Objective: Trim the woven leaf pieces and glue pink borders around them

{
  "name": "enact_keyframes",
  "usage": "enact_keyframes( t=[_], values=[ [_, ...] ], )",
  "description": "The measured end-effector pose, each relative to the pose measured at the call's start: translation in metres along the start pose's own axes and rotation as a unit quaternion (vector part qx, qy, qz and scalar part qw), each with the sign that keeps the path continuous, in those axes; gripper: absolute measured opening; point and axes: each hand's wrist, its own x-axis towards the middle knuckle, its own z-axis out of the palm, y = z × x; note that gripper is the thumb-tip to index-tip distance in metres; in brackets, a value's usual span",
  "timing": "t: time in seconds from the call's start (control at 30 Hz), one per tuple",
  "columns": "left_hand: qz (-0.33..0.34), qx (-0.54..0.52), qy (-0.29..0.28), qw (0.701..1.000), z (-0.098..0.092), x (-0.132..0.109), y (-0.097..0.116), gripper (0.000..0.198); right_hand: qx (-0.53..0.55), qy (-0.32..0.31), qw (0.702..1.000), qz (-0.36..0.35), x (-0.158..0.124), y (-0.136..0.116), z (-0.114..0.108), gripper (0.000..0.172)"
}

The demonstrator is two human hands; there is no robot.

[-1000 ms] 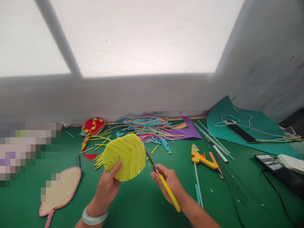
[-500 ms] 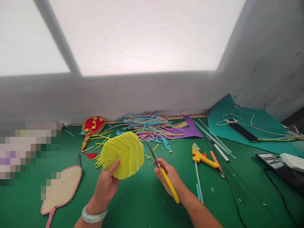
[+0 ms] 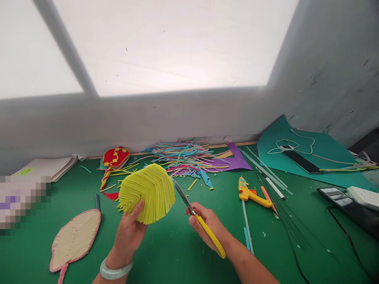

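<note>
Pinched between the thumb and fingers of my left hand (image 3: pixel 130 228) is a yellow-green leaf-shaped piece (image 3: pixel 151 193), built from strips laid side by side in a slanting pattern. Its lower right edge shows the strip ends with narrow gaps. My right hand (image 3: pixel 207 225) is closed round scissors with yellow handles (image 3: pixel 209 234). Their metal blades point up and left, with the tips close to the right edge of the leaf piece. Whether the tips touch it I cannot tell. Short yellow offcuts (image 3: pixel 192 184) lie on the green table behind the blades.
Behind my hands is a heap of coloured strips (image 3: pixel 177 152) on purple sheet (image 3: pixel 237 159). To the right lie a yellow glue gun (image 3: pixel 251 193), thin wires (image 3: pixel 291 225) and a phone (image 3: pixel 334 199). A cream leaf-shaped fan (image 3: pixel 77 236) and a red fan (image 3: pixel 116 156) are at left.
The scissors have shifted left, bringing their tips closer to the leaf piece's right edge. My left hand still holds the piece, and the whole view has turned slightly.
</note>
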Motion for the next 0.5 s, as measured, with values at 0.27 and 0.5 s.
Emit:
enact_keyframes(
  t=[0.27,0.5],
  values=[
    [-0.021,0.001,-0.021,1.0,-0.0013,-0.0007,-0.0026,0.066,0.046,-0.007,0.999,0.015,-0.0038,-0.0049,0.0,0.057],
    [-0.014,0.0,-0.023,1.0,-0.0011,-0.0013,-0.0032,0.067,0.056,-0.01,0.998,0.019,-0.0048,-0.0089,-0.0006,0.057]
  ],
)
